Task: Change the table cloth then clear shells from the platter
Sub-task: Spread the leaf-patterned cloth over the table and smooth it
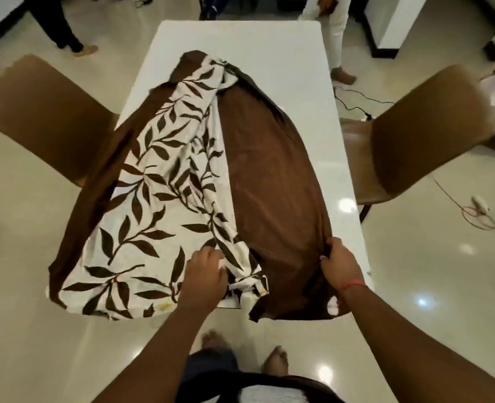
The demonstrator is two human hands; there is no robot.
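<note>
A brown table cloth with a white leaf-print panel (165,199) lies bunched lengthwise down the white table (269,45), its left part hanging off the table's left edge. My left hand (205,274) rests on the leaf-print fold near the front edge, fingers curled into the cloth. My right hand (338,264) pinches the brown edge of the cloth at the front right. No platter or shells are in view.
Two brown chairs flank the table, one at the left (45,112) and one at the right (421,132). People's legs (335,33) stand beyond the far end. Cables (473,216) lie on the glossy floor at right. My bare feet (275,359) show below.
</note>
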